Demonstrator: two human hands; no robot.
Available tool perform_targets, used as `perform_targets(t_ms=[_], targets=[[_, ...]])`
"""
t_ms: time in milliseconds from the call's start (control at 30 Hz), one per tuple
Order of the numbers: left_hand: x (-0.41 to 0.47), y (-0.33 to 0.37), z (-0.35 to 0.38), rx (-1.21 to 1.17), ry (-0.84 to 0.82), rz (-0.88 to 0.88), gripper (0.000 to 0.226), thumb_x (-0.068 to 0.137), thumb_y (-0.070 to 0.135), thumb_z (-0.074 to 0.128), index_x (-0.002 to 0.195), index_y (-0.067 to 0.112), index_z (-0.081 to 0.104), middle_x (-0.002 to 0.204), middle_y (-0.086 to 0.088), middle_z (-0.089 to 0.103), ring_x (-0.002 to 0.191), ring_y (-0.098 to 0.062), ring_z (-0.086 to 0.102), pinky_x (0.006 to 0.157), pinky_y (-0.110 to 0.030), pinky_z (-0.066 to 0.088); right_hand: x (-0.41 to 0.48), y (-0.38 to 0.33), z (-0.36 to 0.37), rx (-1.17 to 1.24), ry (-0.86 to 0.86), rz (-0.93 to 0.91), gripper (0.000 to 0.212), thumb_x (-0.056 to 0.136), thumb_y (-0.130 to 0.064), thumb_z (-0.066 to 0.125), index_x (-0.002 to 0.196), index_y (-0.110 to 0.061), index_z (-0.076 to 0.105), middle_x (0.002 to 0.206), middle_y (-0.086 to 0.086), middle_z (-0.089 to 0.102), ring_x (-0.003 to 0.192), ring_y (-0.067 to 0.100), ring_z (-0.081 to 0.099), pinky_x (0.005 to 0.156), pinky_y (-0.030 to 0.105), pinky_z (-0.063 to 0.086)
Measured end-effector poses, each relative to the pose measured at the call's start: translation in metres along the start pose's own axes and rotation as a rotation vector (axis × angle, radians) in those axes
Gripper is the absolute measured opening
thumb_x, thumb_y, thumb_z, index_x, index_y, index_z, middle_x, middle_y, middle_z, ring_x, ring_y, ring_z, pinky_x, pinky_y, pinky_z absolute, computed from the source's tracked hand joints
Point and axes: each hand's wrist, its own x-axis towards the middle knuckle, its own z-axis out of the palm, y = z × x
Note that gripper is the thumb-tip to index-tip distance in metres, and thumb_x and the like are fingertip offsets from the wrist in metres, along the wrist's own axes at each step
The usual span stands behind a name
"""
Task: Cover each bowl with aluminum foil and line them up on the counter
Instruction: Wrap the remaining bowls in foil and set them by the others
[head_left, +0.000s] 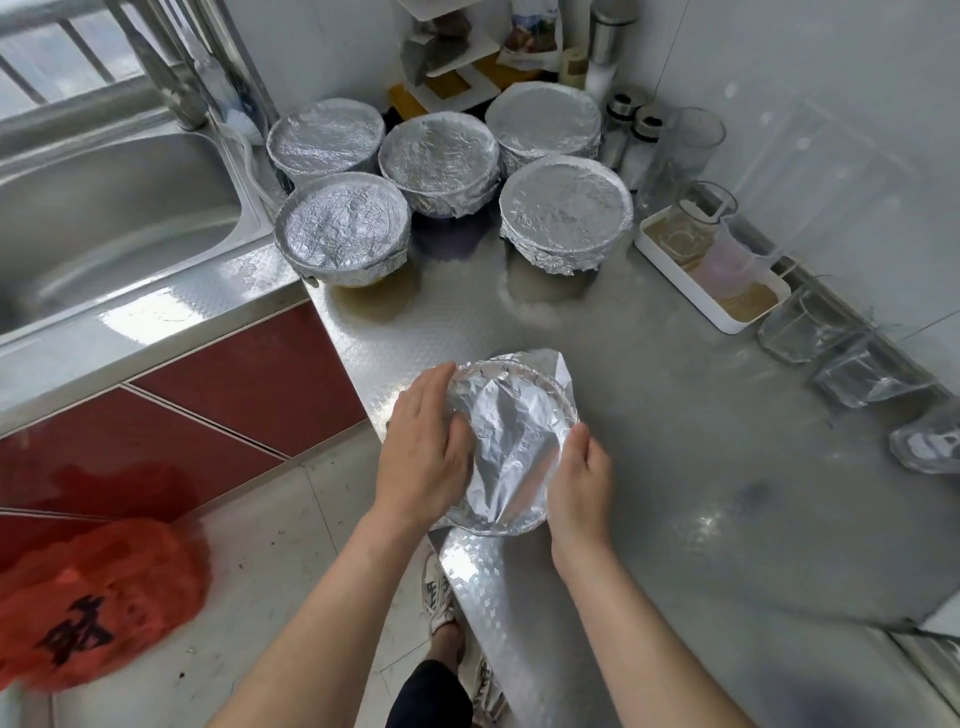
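Observation:
A bowl draped in loose, wrinkled aluminum foil (511, 441) sits near the front-left corner of the steel counter (675, 441). My left hand (423, 449) lies on the bowl's left side, its fingers curled over the foil at the rim. My right hand (579, 480) cups the right rim and folds the foil down with curled fingers. A foil flap sticks up at the far right of the bowl. Several foil-covered bowls (566, 213) stand grouped at the back of the counter, among them one at the front left (343, 228).
A steel sink (104, 218) lies to the left. A white tray with cups (711, 270), glass jars (685, 145) and clear glasses (810, 322) line the right wall. An orange plastic bag (98, 597) is on the floor by red cabinet fronts.

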Motion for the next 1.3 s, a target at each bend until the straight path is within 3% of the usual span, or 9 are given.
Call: perform_targets(t_ms=[67,167,533,633,733,833,900,1000,1300], targets=[[0.001,-0.001,-0.005,0.054,-0.053,0.04,0.056,0.091,0.022,0.038,0.146,0.01,0.038,0.148,-0.008,0.042,0.139,-0.022,0.033,0.116,-0.043,0.026,0.0,0.002,-0.01,0.018,-0.034,0.033,0.025,0.103,-0.027,0.04,0.122,-0.023,0.056,0.118,-0.014,0.061,0.106,-0.01,0.055,0.093,0.013,0.04],[-0.013,0.005,-0.001,0.266,-0.05,0.068,0.059,0.094,0.033,0.034,0.149,0.015,0.033,0.156,-0.005,0.031,0.147,-0.023,0.02,0.118,-0.051,0.02,0.023,-0.004,-0.018,-0.022,-0.047,0.048,0.057,0.101,-0.031,0.046,0.15,-0.009,0.028,0.153,0.002,0.033,0.139,0.011,0.033,0.115,0.027,0.026],[-0.033,0.009,0.012,0.562,-0.171,0.116,0.089,0.086,0.068,0.039,0.154,0.026,0.001,0.163,-0.002,-0.003,0.149,-0.018,-0.012,0.119,-0.04,-0.012,0.027,-0.005,-0.006,-0.399,-0.175,-0.064,0.049,0.104,-0.022,0.034,0.15,-0.007,0.028,0.152,0.011,0.035,0.139,0.024,0.034,0.105,0.022,0.025],[-0.026,0.003,-0.004,0.495,-0.202,0.153,0.087,0.087,0.059,0.055,0.154,0.027,0.011,0.163,0.0,-0.002,0.149,-0.018,-0.013,0.121,-0.045,-0.004,0.005,0.01,-0.012,-0.337,-0.153,-0.061,0.042,0.101,-0.019,0.038,0.142,-0.012,0.042,0.137,0.01,0.054,0.125,0.025,0.051,0.105,0.033,0.038],[-0.03,0.004,-0.007,0.27,-0.04,0.043,0.075,0.086,0.034,0.069,0.149,0.02,0.033,0.161,-0.006,0.016,0.149,-0.024,0.006,0.12,-0.048,0.013,-0.003,0.017,-0.022,-0.186,-0.155,-0.001,0.043,0.093,-0.032,0.052,0.133,-0.017,0.049,0.131,0.007,0.058,0.118,0.022,0.056,0.104,0.045,0.042],[-0.041,0.004,0.001,0.173,0.035,-0.044,0.066,0.089,0.028,0.064,0.148,0.018,0.035,0.159,-0.008,0.022,0.148,-0.024,0.014,0.119,-0.048,0.02,0.017,0.006,-0.027,-0.022,-0.102,0.118,0.062,0.098,-0.032,0.051,0.15,-0.01,0.027,0.155,0.003,0.031,0.14,0.014,0.032,0.117,0.032,0.024],[-0.044,0.001,0.006,0.213,0.053,-0.024,0.062,0.091,0.031,0.059,0.146,0.016,0.037,0.158,-0.009,0.026,0.147,-0.026,0.019,0.118,-0.049,0.023,0.032,-0.006,-0.025,0.028,-0.126,0.134,0.055,0.101,-0.022,0.047,0.149,-0.005,0.028,0.152,0.004,0.035,0.136,0.012,0.036,0.106,0.02,0.027],[-0.042,0.0,0.009,0.256,0.051,-0.004,0.059,0.091,0.031,0.06,0.144,0.012,0.042,0.156,-0.01,0.03,0.146,-0.027,0.022,0.117,-0.048,0.025,0.046,-0.016,-0.015,0.036,-0.181,0.12,0.045,0.102,-0.019,0.045,0.143,-0.003,0.039,0.139,0.003,0.049,0.117,0.011,0.051,0.098,0.022,0.038],[-0.038,0.001,0.013,0.288,0.062,0.031,0.055,0.09,0.034,0.054,0.139,0.01,0.048,0.154,-0.01,0.035,0.145,-0.026,0.025,0.115,-0.051,0.028,0.041,-0.01,-0.002,-0.093,-0.219,-0.081,0.037,0.102,-0.021,0.044,0.134,-0.003,0.053,0.137,0.007,0.055,0.128,0.014,0.048,0.112,0.031,0.035]])
